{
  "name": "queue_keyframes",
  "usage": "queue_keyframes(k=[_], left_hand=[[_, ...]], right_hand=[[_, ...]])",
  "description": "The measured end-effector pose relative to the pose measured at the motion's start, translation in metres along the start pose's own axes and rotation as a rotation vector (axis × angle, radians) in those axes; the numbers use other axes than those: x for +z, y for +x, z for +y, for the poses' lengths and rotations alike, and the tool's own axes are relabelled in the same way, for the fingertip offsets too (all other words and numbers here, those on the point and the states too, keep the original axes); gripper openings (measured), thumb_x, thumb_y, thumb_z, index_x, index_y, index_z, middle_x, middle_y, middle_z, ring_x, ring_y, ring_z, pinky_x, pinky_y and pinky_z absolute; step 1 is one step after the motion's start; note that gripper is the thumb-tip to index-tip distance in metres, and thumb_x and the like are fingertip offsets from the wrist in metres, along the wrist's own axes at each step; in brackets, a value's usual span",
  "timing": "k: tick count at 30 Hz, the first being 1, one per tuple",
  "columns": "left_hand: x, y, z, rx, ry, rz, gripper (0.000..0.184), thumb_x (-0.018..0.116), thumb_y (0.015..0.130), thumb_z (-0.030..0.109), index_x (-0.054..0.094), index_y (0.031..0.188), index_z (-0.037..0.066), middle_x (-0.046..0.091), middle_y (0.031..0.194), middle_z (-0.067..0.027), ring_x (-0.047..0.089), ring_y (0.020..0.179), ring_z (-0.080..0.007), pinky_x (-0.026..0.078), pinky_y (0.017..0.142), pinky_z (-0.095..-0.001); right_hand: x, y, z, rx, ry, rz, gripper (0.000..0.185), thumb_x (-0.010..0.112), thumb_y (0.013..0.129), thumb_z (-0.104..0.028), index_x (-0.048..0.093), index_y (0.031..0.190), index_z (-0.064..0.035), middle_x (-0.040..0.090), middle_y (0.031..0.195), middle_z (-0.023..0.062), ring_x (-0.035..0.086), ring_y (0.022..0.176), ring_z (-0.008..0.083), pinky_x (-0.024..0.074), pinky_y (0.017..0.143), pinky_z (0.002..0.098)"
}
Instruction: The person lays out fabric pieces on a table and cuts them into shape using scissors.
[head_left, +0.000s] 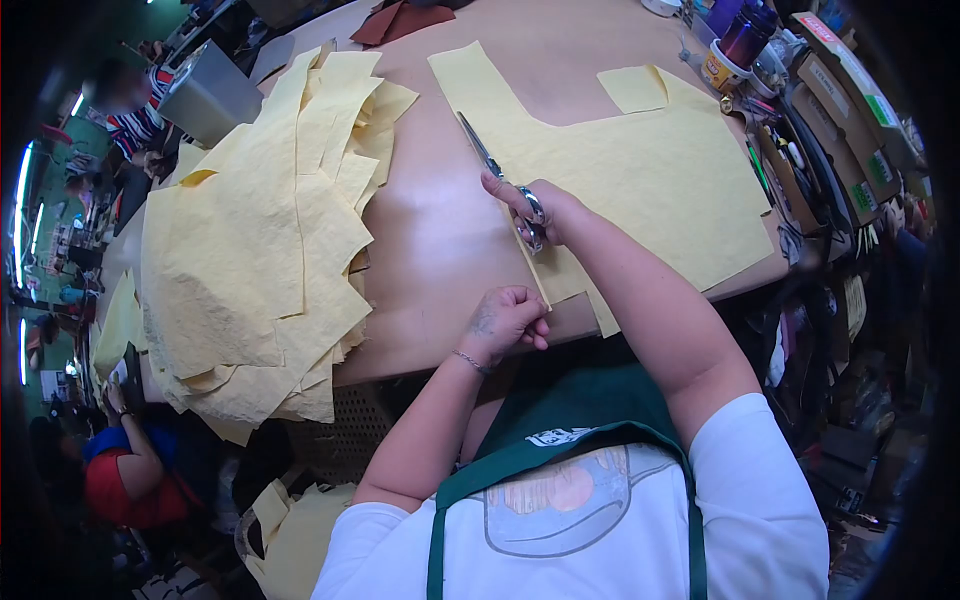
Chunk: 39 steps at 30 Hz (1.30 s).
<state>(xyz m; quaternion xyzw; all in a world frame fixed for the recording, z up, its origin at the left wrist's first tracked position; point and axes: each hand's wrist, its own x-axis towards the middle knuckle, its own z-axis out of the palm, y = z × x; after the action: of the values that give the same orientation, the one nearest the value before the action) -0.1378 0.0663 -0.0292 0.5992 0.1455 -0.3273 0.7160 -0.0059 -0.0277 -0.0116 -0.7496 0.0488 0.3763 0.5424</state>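
1. One right hand (pixel 540 208) is gripping scissors (pixel 480 145), fingers curled around handles.
2. Left hand (pixel 510 318) is curling half-closed at yellow sheet (pixel 640 180) edge; hold unclear.
3. Hands, scissors, sheet are sitting right of yellow stack (pixel 240 240).

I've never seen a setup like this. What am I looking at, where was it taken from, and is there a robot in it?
There is no robot here, only a person working with bare hands. The one picture comes from a camera worn on that person's head, looking forward and down.

The right hand holds scissors, blades pointing away from the body along the edge of a large yellow sheet. The left hand is curled by the sheet's near edge; whether it grips anything is unclear.

On the table, a thick, uneven pile of yellow pieces lies to the left. Farther back are a grey bin and a tub. At far left, someone in red is nearby.
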Motion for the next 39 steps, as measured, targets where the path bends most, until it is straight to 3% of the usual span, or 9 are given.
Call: queue_keyframes(k=[11, 17, 26, 29, 32, 39], left_hand=[[0.0, 0.0, -0.001, 0.008, -0.01, 0.001, 0.01, 0.051, 0.079, 0.013, 0.052, 0.072, 0.005, 0.056, 0.059, -0.0039, 0.056, 0.046, -0.0116, 0.041, 0.043, -0.0176], [-0.001, 0.0, -0.001, 0.012, 0.002, 0.005, 0.01, 0.051, 0.079, 0.013, 0.052, 0.072, 0.005, 0.056, 0.059, -0.0037, 0.056, 0.046, -0.0116, 0.041, 0.043, -0.0176], [-0.002, 0.0, -0.003, 0.004, -0.043, -0.006, 0.01, 0.051, 0.08, 0.013, 0.052, 0.073, 0.005, 0.056, 0.059, -0.0036, 0.056, 0.047, -0.0115, 0.041, 0.043, -0.0177], [-0.002, -0.001, 0.0, -0.016, -0.015, 0.003, 0.01, 0.051, 0.08, 0.013, 0.052, 0.074, 0.005, 0.056, 0.06, -0.0035, 0.056, 0.047, -0.0115, 0.042, 0.044, -0.0181], [-0.002, 0.0, -0.003, -0.012, -0.034, -0.011, 0.009, 0.051, 0.08, 0.013, 0.052, 0.075, 0.005, 0.056, 0.06, -0.0034, 0.056, 0.047, -0.0114, 0.042, 0.044, -0.0182], [-0.003, 0.0, -0.002, -0.043, -0.073, -0.009, 0.01, 0.051, 0.08, 0.014, 0.052, 0.074, 0.005, 0.056, 0.06, -0.0036, 0.056, 0.047, -0.0114, 0.043, 0.044, -0.0186]], right_hand=[[-0.002, 0.016, -0.026, 0.067, 0.066, 0.003, 0.065, 0.058, 0.049, -0.075, 0.037, 0.056, -0.0138, 0.038, 0.047, -0.0008, 0.04, 0.038, 0.0105, 0.0374, 0.038, 0.0244], [-0.003, 0.025, -0.018, -0.061, 0.04, -0.004, 0.064, 0.058, 0.052, -0.074, 0.038, 0.053, -0.0128, 0.038, 0.046, 0.0, 0.04, 0.039, 0.0104, 0.0358, 0.038, 0.0253], [-0.004, 0.026, -0.025, 0.007, 0.031, 0.014, 0.066, 0.057, 0.048, -0.076, 0.039, 0.055, -0.013, 0.041, 0.048, 0.0008, 0.044, 0.043, 0.0114, 0.0389, 0.043, 0.0252], [-0.005, 0.039, -0.032, 0.041, 0.027, -0.005, 0.067, 0.052, 0.047, -0.08, 0.039, 0.058, -0.0148, 0.04, 0.051, -0.0024, 0.044, 0.043, 0.0078, 0.0384, 0.041, 0.023], [-0.008, 0.054, -0.039, 0.076, 0.07, -0.012, 0.068, 0.056, 0.044, -0.079, 0.04, 0.058, -0.0143, 0.044, 0.053, -0.0002, 0.047, 0.047, 0.0118, 0.0426, 0.051, 0.0279], [-0.013, 0.064, -0.049, 0.103, 0.058, -0.043, 0.067, 0.056, 0.043, -0.079, 0.038, 0.058, -0.0154, 0.042, 0.053, -0.0016, 0.046, 0.047, 0.0113, 0.0432, 0.052, 0.0271]])
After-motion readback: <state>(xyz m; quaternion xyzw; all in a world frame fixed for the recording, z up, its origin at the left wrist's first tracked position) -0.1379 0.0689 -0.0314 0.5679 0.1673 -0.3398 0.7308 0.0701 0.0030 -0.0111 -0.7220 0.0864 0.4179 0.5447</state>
